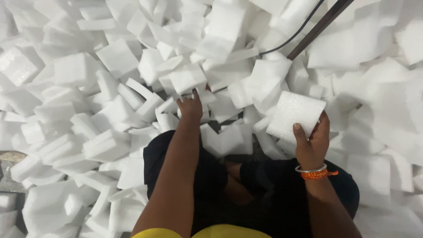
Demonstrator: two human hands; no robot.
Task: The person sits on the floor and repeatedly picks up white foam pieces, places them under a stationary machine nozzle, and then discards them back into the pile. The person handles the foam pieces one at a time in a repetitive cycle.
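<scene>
A flat, square white foam slab [294,115] with a slightly sparkling surface is held tilted, its lower corner pinched. It sits just right of the heap of white foam blocks [132,110], partly over its edge. A smaller foam piece [188,79] lies in that heap, upper centre, its near edge touched by fingertips.

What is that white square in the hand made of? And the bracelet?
The white square in the right hand looks like soft packing foam: matte, grainy, slightly sparkly surface. The bracelet seems shiny metal, with orange thread beside it.
</scene>
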